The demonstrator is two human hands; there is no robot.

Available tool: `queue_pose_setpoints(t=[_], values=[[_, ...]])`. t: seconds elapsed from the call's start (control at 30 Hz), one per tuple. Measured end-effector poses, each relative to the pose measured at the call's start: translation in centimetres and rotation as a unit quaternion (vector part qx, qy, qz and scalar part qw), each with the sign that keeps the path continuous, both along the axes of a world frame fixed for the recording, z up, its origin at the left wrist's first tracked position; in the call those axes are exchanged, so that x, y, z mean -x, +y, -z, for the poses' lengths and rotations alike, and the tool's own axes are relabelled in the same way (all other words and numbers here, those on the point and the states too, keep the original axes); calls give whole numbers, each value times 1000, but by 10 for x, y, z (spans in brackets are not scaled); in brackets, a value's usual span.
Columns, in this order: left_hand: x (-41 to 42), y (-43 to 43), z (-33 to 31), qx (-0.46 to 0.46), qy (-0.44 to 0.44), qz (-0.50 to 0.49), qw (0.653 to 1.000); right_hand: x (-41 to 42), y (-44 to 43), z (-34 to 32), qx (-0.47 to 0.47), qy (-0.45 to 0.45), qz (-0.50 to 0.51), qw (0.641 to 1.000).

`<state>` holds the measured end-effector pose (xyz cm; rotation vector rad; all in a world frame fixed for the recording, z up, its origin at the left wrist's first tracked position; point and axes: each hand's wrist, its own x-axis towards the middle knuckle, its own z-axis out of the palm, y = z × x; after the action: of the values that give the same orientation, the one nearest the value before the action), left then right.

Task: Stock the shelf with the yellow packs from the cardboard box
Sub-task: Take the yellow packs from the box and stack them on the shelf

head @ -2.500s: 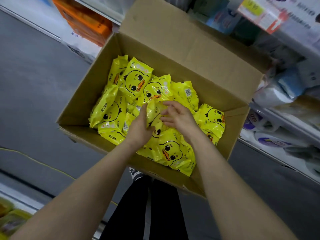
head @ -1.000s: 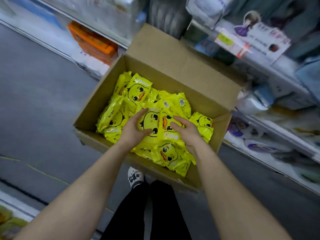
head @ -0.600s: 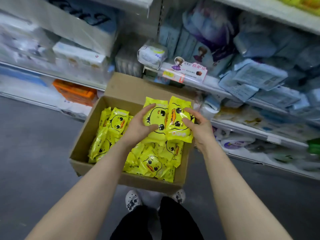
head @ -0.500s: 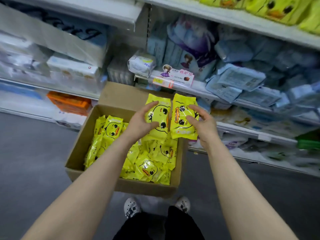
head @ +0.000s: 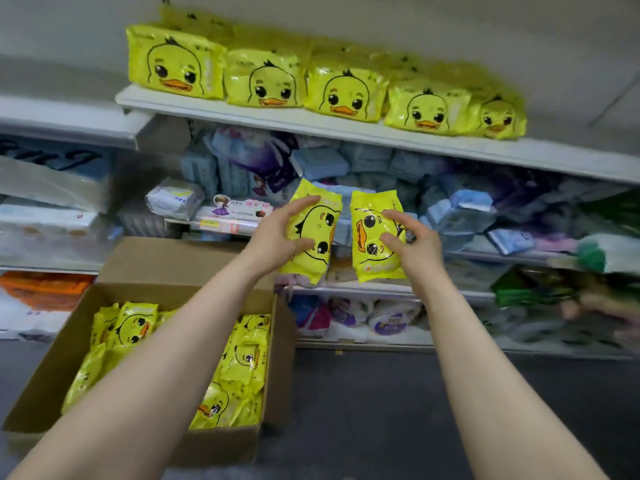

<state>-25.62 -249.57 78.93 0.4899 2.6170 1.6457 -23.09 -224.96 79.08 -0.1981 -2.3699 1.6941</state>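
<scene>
White shop shelving fills the background above a dark grey floor (head: 363, 410); the top shelf (head: 346, 130) carries a row of yellow duck-face packs (head: 346, 91), 5 faces showing at the front edge, with more yellow behind them too blurred to count. On the shelf below lie blue and purple soft packs (head: 322, 164), with a pink label strip showing a cartoon girl (head: 239, 209) at its edge; orange boxes (head: 41, 287) sit low on the left, green packs (head: 519, 289) on the right, and white-wrapped rolls (head: 388, 320) on the lowest shelf.

An open cardboard box (head: 52, 372) stands on the floor at lower left, just in front of the shelving; loose yellow packs (head: 242, 358) lie jumbled inside it, partly hidden by the left forearm.

Both arms are raised in front of the middle shelf, below the top one. The left hand (head: 277, 239) grips 1 yellow pack (head: 320, 247) by its left edge, fingers over the top and thumb across the printed face; the right hand (head: 417, 245) holds a 2nd yellow pack (head: 369, 251) by its right edge, fingers spread and curled onto the front. The 2 packs stand on end, duck faces turned sideways, side by side with a narrow gap between them.
</scene>
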Motion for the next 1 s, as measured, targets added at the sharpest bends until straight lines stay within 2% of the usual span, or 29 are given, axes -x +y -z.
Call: queue_pose_setpoints(t=[0.3, 0.47, 0.77, 1.0], values=[[22, 140, -61, 22, 85, 23, 996, 6, 151, -50, -56, 60, 18, 996], [38, 199, -94, 22, 99, 21, 995, 14, 213, -79, -88, 93, 34, 991], [101, 285, -140, 32, 145, 75, 986, 57, 290, -114, -103, 105, 120, 982], [187, 351, -168, 53, 196, 109, 973, 112, 337, -130, -151, 113, 174, 966]])
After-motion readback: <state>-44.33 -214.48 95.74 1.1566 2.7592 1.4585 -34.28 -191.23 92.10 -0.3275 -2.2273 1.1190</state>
